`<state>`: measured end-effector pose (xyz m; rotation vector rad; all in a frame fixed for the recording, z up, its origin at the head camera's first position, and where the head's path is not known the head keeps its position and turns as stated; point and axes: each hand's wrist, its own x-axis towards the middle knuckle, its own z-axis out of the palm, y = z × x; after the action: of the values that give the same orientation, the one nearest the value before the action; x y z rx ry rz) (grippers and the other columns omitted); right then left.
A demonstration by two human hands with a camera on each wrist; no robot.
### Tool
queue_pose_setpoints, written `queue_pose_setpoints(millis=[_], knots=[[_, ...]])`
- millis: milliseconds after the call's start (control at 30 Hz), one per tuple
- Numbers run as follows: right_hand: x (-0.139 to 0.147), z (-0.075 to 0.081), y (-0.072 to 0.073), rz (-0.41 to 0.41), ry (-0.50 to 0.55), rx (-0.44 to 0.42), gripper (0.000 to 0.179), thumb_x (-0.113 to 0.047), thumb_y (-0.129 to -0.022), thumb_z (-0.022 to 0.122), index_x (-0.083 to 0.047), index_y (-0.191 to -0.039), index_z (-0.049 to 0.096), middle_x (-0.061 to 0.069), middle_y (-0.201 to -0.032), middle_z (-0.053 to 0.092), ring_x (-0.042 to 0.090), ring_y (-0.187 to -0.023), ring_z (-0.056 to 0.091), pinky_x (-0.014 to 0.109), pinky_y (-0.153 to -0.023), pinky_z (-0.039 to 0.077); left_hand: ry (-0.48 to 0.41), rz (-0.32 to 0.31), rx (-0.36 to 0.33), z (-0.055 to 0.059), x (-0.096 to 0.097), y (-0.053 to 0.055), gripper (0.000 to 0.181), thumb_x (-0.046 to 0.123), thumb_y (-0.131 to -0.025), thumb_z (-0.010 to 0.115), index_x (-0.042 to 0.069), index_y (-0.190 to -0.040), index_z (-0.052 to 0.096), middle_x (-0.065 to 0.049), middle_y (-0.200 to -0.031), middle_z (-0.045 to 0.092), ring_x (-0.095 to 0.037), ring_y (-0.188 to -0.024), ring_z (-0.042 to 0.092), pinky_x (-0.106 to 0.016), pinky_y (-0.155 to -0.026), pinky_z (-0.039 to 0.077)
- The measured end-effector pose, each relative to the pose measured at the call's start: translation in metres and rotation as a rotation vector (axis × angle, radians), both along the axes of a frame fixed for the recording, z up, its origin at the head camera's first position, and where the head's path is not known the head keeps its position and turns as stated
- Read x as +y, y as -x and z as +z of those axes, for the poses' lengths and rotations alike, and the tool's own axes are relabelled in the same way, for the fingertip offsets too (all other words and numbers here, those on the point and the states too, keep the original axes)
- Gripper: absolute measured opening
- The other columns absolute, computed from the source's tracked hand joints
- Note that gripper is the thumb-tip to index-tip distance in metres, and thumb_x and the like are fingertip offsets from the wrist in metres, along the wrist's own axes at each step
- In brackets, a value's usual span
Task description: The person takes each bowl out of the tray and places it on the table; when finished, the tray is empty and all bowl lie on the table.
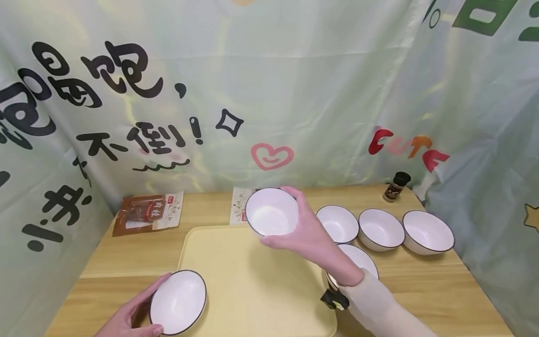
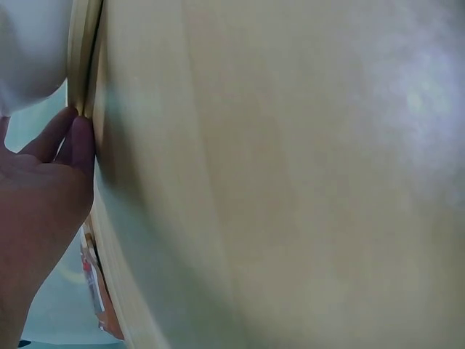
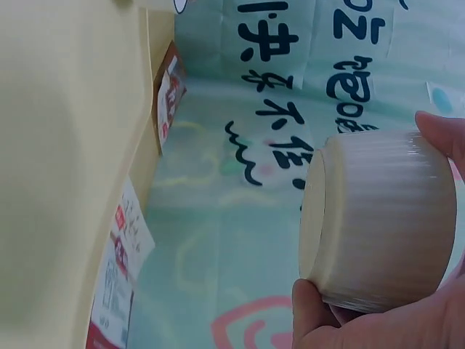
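R grip [image 1: 304,229] pinches a white bowl [image 1: 271,211] up high, w/ the tray [image 1: 248,285] below it; L grip [image 1: 134,310] holds another bowl [image 1: 178,302] between thumb & fingers. Prob. the bowl-moving step; next move likely needs R grip to go down slowly, then let go.

Right fingers [image 1: 293,193] (partly) behind white bowl [image 1: 272,213]

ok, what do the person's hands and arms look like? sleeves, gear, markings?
Right arm: plain cream long sleeve ending near the wrist, small black device beside the cuff. Right hand: ungloved. Left hand: ungloved too, no sleeve in view. No cables or markings visible on either.
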<state>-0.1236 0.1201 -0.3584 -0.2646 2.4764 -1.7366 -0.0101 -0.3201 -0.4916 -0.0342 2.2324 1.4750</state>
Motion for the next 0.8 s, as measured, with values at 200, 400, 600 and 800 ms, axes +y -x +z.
queue_pose_setpoints(millis=[200,400,600,800], knots=[[0.027,0.002,-0.005,-0.037,-0.036,0.009,0.116,-0.036,-0.07,0.104,-0.033,-0.163,0.036,0.013,-0.153,0.052,0.038,-0.127,0.06,0.058,-0.102,0.053,0.004,0.002,-0.003,-0.001,0.0,-0.002,0.091,0.02,-0.1,0.081,0.02,-0.175,0.029,-0.017,-0.18,0.02,0.017,-0.134,0.034,-0.067,-0.124,0.029],[0.05,0.005,-0.013,-0.074,-0.1,0.018,0.119,-0.041,-0.07,0.104,-0.034,-0.166,0.034,0.013,-0.156,0.05,0.039,-0.13,0.057,0.059,-0.101,0.052,0.02,-0.008,0.008,-0.002,-0.004,-0.003,0.091,0.019,-0.1,0.081,0.024,-0.175,0.03,-0.01,-0.179,0.023,0.021,-0.133,0.032,-0.045,-0.122,0.038],[0.068,0.004,-0.023,-0.09,-0.095,0.042,0.121,-0.037,-0.071,0.105,-0.031,-0.168,0.032,0.013,-0.158,0.047,0.04,-0.131,0.057,0.056,-0.099,0.053,0.001,-0.019,0.03,-0.002,-0.006,-0.004,0.091,0.017,-0.098,0.081,0.024,-0.174,0.031,0.013,-0.173,0.031,0.016,-0.136,0.035,-0.022,-0.11,0.039],[0.089,0.001,-0.031,-0.112,-0.167,0.08,0.122,-0.038,-0.074,0.104,-0.028,-0.17,0.029,0.014,-0.161,0.045,0.041,-0.132,0.055,0.06,-0.098,0.052,-0.009,-0.01,0.024,0.0,-0.001,-0.004,0.091,0.018,-0.098,0.082,0.024,-0.174,0.032,0.037,-0.159,0.034,0.018,-0.136,0.034,-0.019,-0.111,0.037]])
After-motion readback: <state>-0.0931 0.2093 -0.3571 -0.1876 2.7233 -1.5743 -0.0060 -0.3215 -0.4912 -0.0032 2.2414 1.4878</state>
